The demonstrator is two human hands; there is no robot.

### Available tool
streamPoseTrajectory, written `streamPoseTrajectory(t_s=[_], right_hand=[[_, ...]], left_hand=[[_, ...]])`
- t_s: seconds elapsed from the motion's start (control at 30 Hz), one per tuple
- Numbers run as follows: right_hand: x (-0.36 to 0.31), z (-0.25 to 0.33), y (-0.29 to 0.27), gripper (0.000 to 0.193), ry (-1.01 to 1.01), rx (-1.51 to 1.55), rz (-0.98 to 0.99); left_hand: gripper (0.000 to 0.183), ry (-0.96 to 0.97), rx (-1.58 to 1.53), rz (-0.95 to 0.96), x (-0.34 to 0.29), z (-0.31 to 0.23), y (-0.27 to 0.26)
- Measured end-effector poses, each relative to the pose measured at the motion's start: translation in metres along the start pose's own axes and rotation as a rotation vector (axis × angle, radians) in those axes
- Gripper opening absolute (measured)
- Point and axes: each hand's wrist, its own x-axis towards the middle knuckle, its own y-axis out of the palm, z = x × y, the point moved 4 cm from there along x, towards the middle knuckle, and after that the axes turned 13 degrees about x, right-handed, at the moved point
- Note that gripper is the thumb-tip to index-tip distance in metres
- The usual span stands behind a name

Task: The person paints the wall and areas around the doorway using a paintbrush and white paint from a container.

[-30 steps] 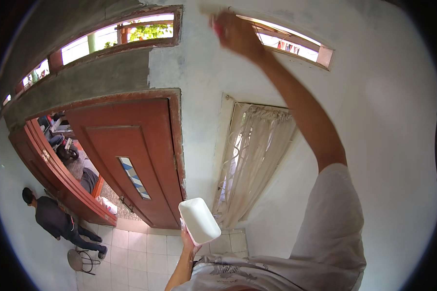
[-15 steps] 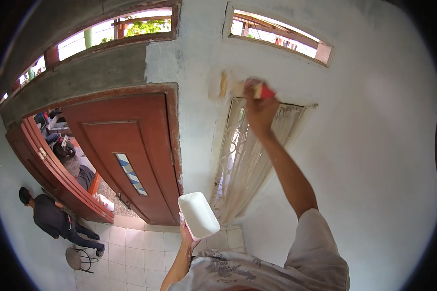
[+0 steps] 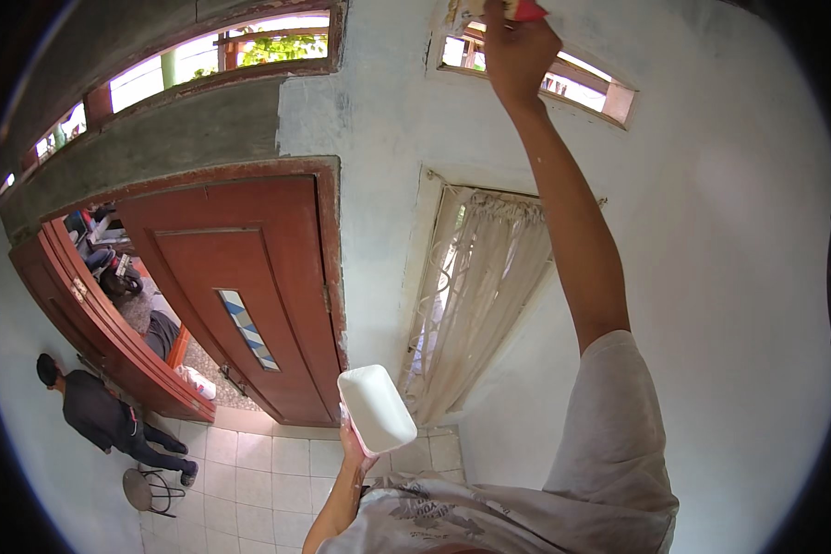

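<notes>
The right hand [image 3: 519,48] is raised high at the top of the view, fingers curled tight around a red handle [image 3: 529,11] — most likely a brush, though its working end runs off the upper edge and only a pale scrap of it shows against the wall [image 3: 729,240]. The hand sits in front of the small high window [image 3: 535,69] above the curtain [image 3: 475,305], and the bare forearm runs down from it to a light sleeve [image 3: 609,434] at the lower right. The left hand [image 3: 353,450] is low in the middle of the view, gripping the bottom end of a white rectangular tray [image 3: 376,408] — it is tilted, with its hollow side turned toward the camera, and whether anything lies in it cannot be told. Just left of the tray stands a red-brown door [image 3: 249,295] with a narrow patterned glass strip, swung open in its frame. Below lies a pale tiled floor [image 3: 268,462]. At the far left a person in dark clothes [image 3: 102,415] crouches beside a small round stool [image 3: 148,489], well apart from both hands.
</notes>
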Motion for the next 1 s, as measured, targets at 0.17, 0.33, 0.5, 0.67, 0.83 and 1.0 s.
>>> streamPoseTrajectory(t_s=[0.17, 0.33, 0.5, 0.67, 0.83, 1.0], right_hand=[[-0.056, -0.020, 0.011, 0.026, -0.057, -0.119, 0.120], [-0.132, -0.013, -0.001, 0.021, 0.203, 0.018, 0.132], [-0.166, 0.016, -0.018, 0.025, 0.287, -0.042, 0.312], [-0.131, 0.012, -0.019, 0.035, 0.208, -0.185, 0.435], [0.005, -0.016, 0.000, 0.056, -0.197, -0.164, 0.203], [0.068, -0.006, 0.027, 0.038, -0.192, -0.016, 0.076]], left_hand=[[0.055, -0.007, 0.005, -0.010, -0.002, -0.002, -0.003], [0.056, -0.018, 0.009, -0.011, 0.000, -0.001, -0.007], [0.056, -0.011, 0.011, -0.007, 0.000, -0.007, 0.001], [0.055, 0.001, 0.018, -0.013, -0.002, -0.010, 0.002], [0.054, -0.021, 0.018, -0.013, -0.005, -0.014, 0.010], [0.055, 0.026, 0.022, -0.023, -0.011, -0.019, 0.007]])
